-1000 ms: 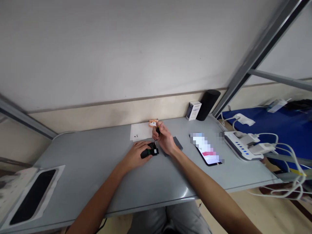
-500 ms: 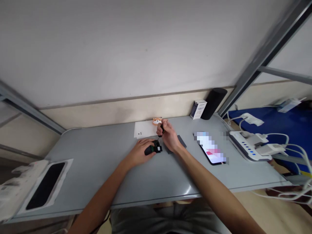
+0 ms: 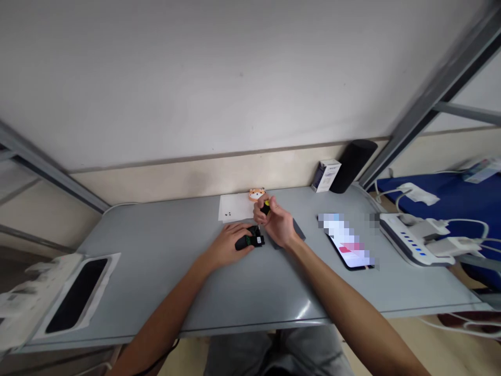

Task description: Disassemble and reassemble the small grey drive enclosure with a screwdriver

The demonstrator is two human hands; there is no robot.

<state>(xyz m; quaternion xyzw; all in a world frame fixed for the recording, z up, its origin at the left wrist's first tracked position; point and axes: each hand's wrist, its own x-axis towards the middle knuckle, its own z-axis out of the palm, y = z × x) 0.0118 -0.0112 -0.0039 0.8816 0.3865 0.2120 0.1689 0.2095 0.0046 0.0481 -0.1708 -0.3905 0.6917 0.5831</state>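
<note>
My left hand [image 3: 225, 248] is closed on a small black device [image 3: 243, 243] with a bit of green circuit board showing, and steadies it on the grey desk. My right hand [image 3: 279, 223] wraps round a screwdriver [image 3: 266, 207] with a black and yellow handle. The screwdriver's thin shaft points down at the far side of the device; whether its tip sits in a screw is too small to tell. Behind the hands lies white paper [image 3: 237, 203] with several tiny dark screws [image 3: 227, 214] on it. A dark grey flat piece [image 3: 299, 230] is partly hidden under my right wrist.
An orange-and-white animal-face item [image 3: 256, 194] sits by the wall. Rightward are a lit phone [image 3: 348, 243], a small box [image 3: 326, 176], a black cylinder [image 3: 354, 164] and a power strip [image 3: 410, 243] with cables. A dark phone-shaped slab [image 3: 78, 295] lies at the left.
My right hand has turned on the screwdriver, so its palm side and the yellow handle end show more. The left hand keeps its hold. The whole view has shifted slightly.
</note>
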